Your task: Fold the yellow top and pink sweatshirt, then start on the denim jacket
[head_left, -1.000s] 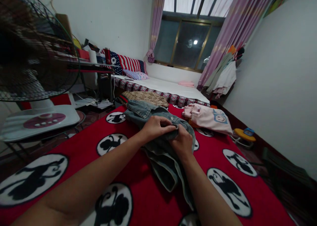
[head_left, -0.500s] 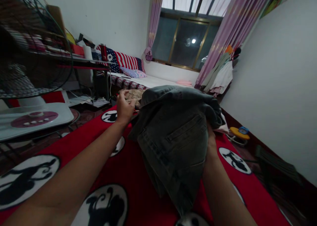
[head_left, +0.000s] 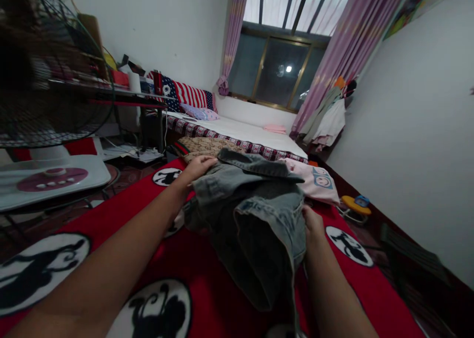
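Grey-blue denim jeans (head_left: 255, 214) hang bunched between my hands above a red blanket (head_left: 207, 288) printed with black-and-white circles. My left hand (head_left: 198, 168) grips the far left edge of the jeans near the waistband. My right hand (head_left: 313, 220) holds the right side, its fingers mostly hidden behind the cloth. A trouser leg droops toward me over the blanket.
A pink garment with a smiley patch (head_left: 314, 180) lies just beyond the jeans, a brown patterned cloth (head_left: 207, 145) to its left. Behind is a bed (head_left: 252, 133) under a window. A standing fan (head_left: 48, 111) is at the left, a yellow stool (head_left: 355, 205) by the right wall.
The jeans were lifted off the blanket, raised high half a second ago, and have now come lower. My left hand moved out to the far left edge of the denim.
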The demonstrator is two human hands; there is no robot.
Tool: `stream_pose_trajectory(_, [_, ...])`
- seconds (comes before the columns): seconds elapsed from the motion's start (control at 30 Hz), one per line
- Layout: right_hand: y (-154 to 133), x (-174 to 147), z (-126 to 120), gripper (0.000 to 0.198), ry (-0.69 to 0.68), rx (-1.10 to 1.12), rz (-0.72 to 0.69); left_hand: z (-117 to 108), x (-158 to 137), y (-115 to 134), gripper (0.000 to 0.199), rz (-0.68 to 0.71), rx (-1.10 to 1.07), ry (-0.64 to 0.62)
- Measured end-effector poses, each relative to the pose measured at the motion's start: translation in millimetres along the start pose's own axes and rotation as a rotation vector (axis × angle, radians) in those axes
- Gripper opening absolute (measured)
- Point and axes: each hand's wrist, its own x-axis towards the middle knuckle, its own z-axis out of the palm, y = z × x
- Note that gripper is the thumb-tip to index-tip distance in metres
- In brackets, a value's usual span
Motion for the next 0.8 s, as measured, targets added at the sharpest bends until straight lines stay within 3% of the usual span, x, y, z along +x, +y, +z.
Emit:
stream_pose_trajectory(0.1, [-17,14,-12,0.016,0.181,0.168,0.170,12,0,-10,0.052,-0.033,-0.005,0.034])
stream_pose_trajectory(0.17, [-39,16,-16,0.022,0.205,0.368,0.199,18,-4,-10,0.059,-0.003,0.044,-0.067])
stream_pose_trajectory(0.27, [-72,5,-9,0.039,-0.058,0.472,0.121,24,-17,2,0.054,0.180,0.272,-0.199])
stream_pose_trajectory(0.37, [-85,-13,5,0.063,-0.365,0.213,0.014,29,-37,28,0.044,0.324,0.406,-0.223])
stream_pose_trajectory(0.43, [-82,-24,13,0.079,-0.502,-0.001,-0.083,34,-52,46,0.041,0.352,0.341,-0.232])
stream_pose_trajectory(0.53, [-71,-36,20,0.095,-0.621,-0.225,-0.202,40,-68,64,0.040,0.306,0.063,-0.239])
stream_pose_trajectory(0.6, [-66,-42,24,0.093,-0.642,-0.357,-0.231,42,-67,66,0.044,0.228,-0.182,-0.193])
stream_pose_trajectory(0.7, [-61,-44,29,0.075,-0.608,-0.514,-0.218,37,-47,51,0.043,0.090,-0.480,-0.001])
stream_pose_trajectory(0.8, [-59,-35,24,0.042,-0.529,-0.473,-0.169,24,-19,27,0.026,-0.078,-0.525,0.140])
